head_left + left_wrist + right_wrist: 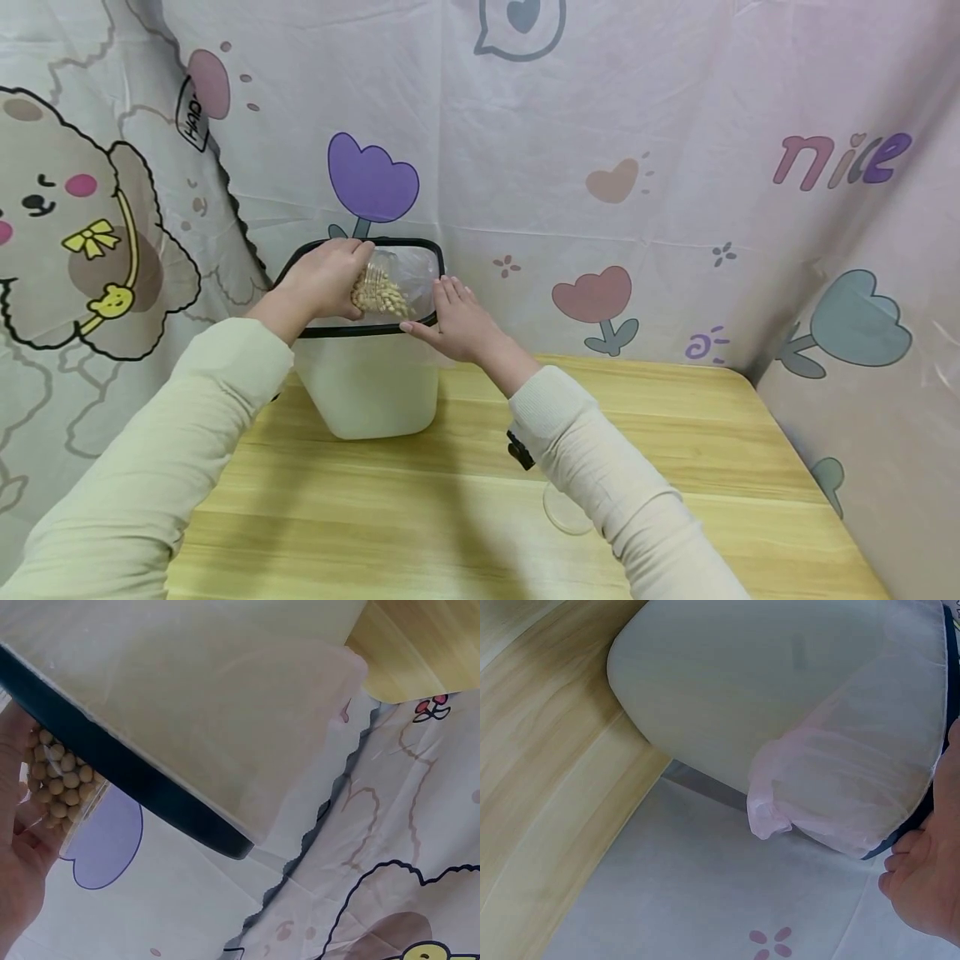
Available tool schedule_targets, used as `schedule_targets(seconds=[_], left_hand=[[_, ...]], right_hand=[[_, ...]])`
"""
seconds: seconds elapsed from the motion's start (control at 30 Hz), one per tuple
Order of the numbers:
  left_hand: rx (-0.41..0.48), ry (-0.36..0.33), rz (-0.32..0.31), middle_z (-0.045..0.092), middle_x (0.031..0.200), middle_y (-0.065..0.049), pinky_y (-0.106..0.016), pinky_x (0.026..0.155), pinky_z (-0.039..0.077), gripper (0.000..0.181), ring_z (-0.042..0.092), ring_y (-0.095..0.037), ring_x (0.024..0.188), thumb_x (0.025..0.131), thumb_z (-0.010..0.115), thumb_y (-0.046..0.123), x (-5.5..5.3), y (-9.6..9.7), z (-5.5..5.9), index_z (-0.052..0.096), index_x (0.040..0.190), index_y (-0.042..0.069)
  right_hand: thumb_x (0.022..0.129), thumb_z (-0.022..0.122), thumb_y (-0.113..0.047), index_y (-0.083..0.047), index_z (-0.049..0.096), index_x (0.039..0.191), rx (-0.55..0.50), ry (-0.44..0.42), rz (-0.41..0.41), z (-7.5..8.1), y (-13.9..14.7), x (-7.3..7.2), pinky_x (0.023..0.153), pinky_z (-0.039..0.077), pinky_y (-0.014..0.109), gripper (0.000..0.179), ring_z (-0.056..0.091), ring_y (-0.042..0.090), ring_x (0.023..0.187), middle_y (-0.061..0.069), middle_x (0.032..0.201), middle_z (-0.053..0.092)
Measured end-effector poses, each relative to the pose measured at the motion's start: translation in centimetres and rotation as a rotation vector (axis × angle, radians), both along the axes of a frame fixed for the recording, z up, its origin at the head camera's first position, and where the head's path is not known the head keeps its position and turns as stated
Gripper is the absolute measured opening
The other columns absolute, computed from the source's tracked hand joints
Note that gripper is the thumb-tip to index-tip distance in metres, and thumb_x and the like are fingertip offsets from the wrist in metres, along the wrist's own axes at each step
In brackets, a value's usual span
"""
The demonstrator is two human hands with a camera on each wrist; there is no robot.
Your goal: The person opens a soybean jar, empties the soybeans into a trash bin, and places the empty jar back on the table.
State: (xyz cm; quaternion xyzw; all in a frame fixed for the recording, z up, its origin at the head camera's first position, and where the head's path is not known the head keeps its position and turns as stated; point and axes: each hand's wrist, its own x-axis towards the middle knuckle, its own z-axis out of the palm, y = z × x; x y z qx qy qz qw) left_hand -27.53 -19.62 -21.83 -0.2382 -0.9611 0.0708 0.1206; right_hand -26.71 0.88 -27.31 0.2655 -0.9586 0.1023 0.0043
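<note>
My left hand [327, 279] grips a clear jar of soybeans [377, 292], tipped on its side over the mouth of a white trash bin [367, 383]. Round pale beans [61, 780] show through the jar's wall in the left wrist view. A thin translucent bag [840, 765] lines the bin and folds out over its side beneath the black rim [352, 331]. With fingers straight and thumb spread, my right hand [467, 325] rests at the rim's right corner. The left palm hides part of the jar.
The bin stands at the left back of a wood-grain table [360, 517], close to a printed curtain [510, 150]. A clear round lid [567, 510] lies on the table near the right forearm.
</note>
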Motion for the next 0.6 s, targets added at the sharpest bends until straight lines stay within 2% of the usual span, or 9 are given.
schedule_targets(seconds=[0.6], left_hand=[[-0.081,0.076,-0.038,0.052,0.121,-0.025,-0.048,0.102,0.040,0.083,0.047,-0.041,0.115,0.057,0.088,0.018,0.15,0.25,-0.32,0.043,0.122,-0.007]], right_hand=[[0.093,0.034,-0.058,0.003,0.007,0.147,-0.003,0.005,0.001,-0.17,-0.01,-0.08,0.120,0.008,0.037,0.086,0.005,0.028,0.145,0.018,0.155,0.008]])
